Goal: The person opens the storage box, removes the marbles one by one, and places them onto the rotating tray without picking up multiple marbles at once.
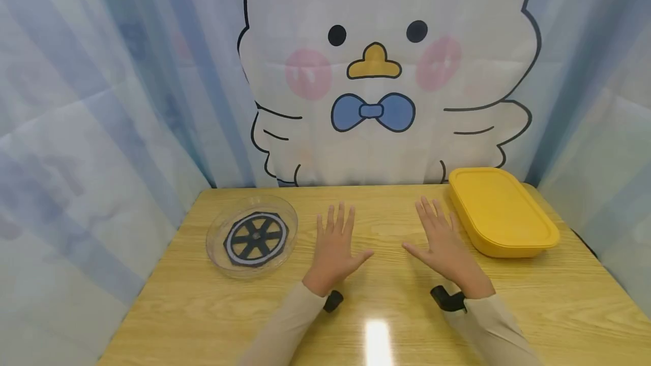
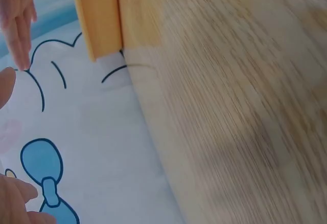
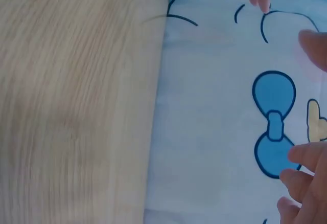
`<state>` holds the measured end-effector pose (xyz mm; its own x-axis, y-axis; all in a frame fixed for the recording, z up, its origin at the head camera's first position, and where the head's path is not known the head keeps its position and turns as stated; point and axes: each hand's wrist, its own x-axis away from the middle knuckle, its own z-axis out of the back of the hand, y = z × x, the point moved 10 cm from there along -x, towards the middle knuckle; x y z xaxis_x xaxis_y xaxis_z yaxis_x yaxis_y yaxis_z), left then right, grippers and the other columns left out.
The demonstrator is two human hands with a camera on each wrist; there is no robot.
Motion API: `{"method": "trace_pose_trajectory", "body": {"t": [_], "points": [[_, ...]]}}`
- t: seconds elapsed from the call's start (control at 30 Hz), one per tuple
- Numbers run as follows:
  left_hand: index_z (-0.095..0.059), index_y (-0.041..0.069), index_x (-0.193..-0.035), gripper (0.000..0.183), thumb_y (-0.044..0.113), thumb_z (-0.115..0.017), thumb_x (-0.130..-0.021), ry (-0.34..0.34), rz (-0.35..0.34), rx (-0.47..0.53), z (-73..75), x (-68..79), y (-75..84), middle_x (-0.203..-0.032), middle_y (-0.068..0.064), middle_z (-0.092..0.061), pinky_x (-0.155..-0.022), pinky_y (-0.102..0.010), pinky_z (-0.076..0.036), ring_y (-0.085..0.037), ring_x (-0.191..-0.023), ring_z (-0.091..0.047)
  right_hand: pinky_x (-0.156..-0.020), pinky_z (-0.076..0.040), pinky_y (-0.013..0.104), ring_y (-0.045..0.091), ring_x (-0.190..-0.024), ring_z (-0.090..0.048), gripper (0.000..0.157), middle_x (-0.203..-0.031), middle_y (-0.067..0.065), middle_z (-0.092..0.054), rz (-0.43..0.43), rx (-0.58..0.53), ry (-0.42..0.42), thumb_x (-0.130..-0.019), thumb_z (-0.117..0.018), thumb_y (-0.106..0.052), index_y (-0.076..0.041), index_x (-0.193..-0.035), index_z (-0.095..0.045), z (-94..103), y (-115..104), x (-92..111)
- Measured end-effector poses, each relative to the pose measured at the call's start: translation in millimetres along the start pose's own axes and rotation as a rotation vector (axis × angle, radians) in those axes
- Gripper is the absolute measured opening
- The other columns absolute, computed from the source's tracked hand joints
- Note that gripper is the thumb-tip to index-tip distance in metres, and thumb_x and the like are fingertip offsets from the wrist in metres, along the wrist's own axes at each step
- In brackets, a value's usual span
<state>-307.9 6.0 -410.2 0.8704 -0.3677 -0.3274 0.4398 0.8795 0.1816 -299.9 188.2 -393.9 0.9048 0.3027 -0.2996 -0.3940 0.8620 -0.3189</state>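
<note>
Both hands are held out with fingers spread, and neither holds anything. My left hand (image 1: 333, 250) is over the left middle of the wooden table, its thumb pointing right. Opposite it, my right hand (image 1: 445, 244) has its thumb pointing left, with a gap between the two. A clear round dish (image 1: 216, 247) lies left of the left hand, bearing a dark octagonal piece (image 1: 256, 236) with a pale ring and spokes. Nearest the right hand stands a yellow lidded box (image 1: 503, 208). In the left wrist view the right hand (image 2: 18, 24) shows at the top left.
The wooden table (image 1: 386, 287) ends at a cloth backdrop (image 1: 376, 151) printed with a white cartoon bird and a blue bow tie. Cloth hangs at both sides too. Each wrist wears a black camera (image 1: 448, 298). Light glares off the table's front.
</note>
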Motion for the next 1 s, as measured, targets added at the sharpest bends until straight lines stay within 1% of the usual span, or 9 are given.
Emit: {"method": "trace_pose_trajectory", "body": {"t": [0.17, 0.27, 0.33, 0.43, 0.5, 0.63, 0.77, 0.87, 1.0], "points": [[-0.010, 0.011, -0.152, 0.092, 0.059, -0.053, -0.085, -0.027, -0.028, 0.005, -6.7, -8.8, 15.8, -0.159, -0.013, -0.006, -0.114, -0.058, -0.011, -0.034, -0.147, -0.007, -0.108, -0.003, 0.067, 0.040, -0.145, -0.003, 0.088, -0.156, 0.022, -0.010, -0.020, -0.005, 0.027, -0.089, -0.056, -0.045, -0.007, -0.152, -0.007, 18.7, 20.4, 4.5], [-0.009, 0.012, -0.152, 0.091, 0.058, -0.052, -0.086, -0.046, -0.047, 0.004, -11.4, -17.1, 27.1, -0.159, -0.012, -0.006, -0.114, -0.056, -0.011, -0.031, -0.147, -0.006, -0.108, -0.002, 0.067, 0.040, -0.145, -0.002, 0.086, -0.156, 0.023, -0.009, -0.036, -0.001, 0.039, -0.091, -0.054, -0.044, -0.010, -0.152, -0.004, 32.0, 37.9, 6.4], [-0.007, 0.013, -0.152, 0.089, 0.058, -0.049, -0.088, -0.071, -0.064, 0.005, -15.7, -23.8, 35.8, -0.159, -0.011, -0.005, -0.115, -0.055, -0.010, -0.029, -0.147, -0.005, -0.108, -0.001, 0.066, 0.040, -0.145, 0.000, 0.084, -0.156, 0.024, -0.009, -0.047, 0.008, 0.051, -0.092, -0.052, -0.043, -0.009, -0.152, -0.004, 41.1, 51.3, 7.6], [-0.005, 0.013, -0.152, 0.086, 0.058, -0.044, -0.090, -0.103, -0.094, 0.003, -22.5, -35.2, 51.6, -0.159, -0.012, -0.006, -0.116, -0.053, -0.010, -0.027, -0.148, -0.003, -0.109, 0.001, 0.065, 0.040, -0.145, 0.002, 0.080, -0.155, 0.026, -0.009, -0.064, 0.036, 0.057, -0.095, -0.048, -0.042, -0.005, -0.151, -0.004, 53.3, 73.9, 9.6], [-0.006, 0.013, -0.152, 0.084, 0.057, -0.043, -0.091, -0.128, -0.113, -0.003, -27.8, -43.2, 63.9, -0.159, -0.012, -0.006, -0.117, -0.052, -0.009, -0.026, -0.148, -0.003, -0.109, 0.001, 0.065, 0.041, -0.144, 0.001, 0.078, -0.154, 0.028, -0.009, -0.081, 0.051, 0.058, -0.096, -0.045, -0.042, -0.001, -0.150, -0.006, 61.1, 90.5, 11.5], [-0.009, 0.014, -0.152, 0.081, 0.057, -0.041, -0.092, -0.141, -0.155, -0.068, -38.3, -58.9, 91.4, -0.159, -0.010, -0.010, -0.117, -0.049, -0.012, -0.025, -0.148, -0.007, -0.108, 0.000, 0.066, 0.045, -0.142, -0.004, 0.075, -0.152, 0.031, -0.011, -0.119, 0.078, 0.057, -0.098, -0.042, -0.040, 0.003, -0.149, -0.009, 73.2, 126.7, 14.6], [-0.008, 0.016, -0.152, 0.077, 0.060, -0.033, -0.093, -0.159, -0.191, -0.171, -52.4, -70.5, 119.7, -0.159, -0.007, -0.011, -0.118, -0.044, -0.014, -0.023, -0.148, -0.010, -0.109, -0.003, 0.065, 0.048, -0.140, -0.010, 0.071, -0.149, 0.034, -0.017, -0.139, 0.107, 0.064, -0.099, -0.040, -0.037, 0.007, -0.147, -0.012, 80.1, 159.3, 18.1], [-0.008, 0.018, -0.152, 0.075, 0.061, -0.028, -0.094, -0.186, -0.233, -0.249, -65.5, -74.7, 140.9, -0.159, -0.004, -0.011, -0.118, -0.041, -0.014, -0.021, -0.147, -0.011, -0.108, -0.007, 0.065, 0.049, -0.139, -0.013, 0.069, -0.148, 0.035, -0.018, -0.157, 0.125, 0.055, -0.099, -0.039, -0.035, 0.010, -0.146, -0.015, 80.9, 180.3, 21.0], [-0.012, 0.021, -0.152, 0.073, 0.062, -0.026, -0.093, -0.216, -0.290, -0.308, -80.5, -78.1, 166.9, -0.159, -0.001, -0.013, -0.118, -0.039, -0.015, -0.018, -0.147, -0.012, -0.103, -0.013, 0.068, 0.051, -0.138, -0.011, 0.068, -0.149, 0.035, -0.013, -0.186, 0.142, 0.002, -0.100, -0.037, -0.034, 0.012, -0.145, -0.014, 76.1, 203.7, 24.0]]}}
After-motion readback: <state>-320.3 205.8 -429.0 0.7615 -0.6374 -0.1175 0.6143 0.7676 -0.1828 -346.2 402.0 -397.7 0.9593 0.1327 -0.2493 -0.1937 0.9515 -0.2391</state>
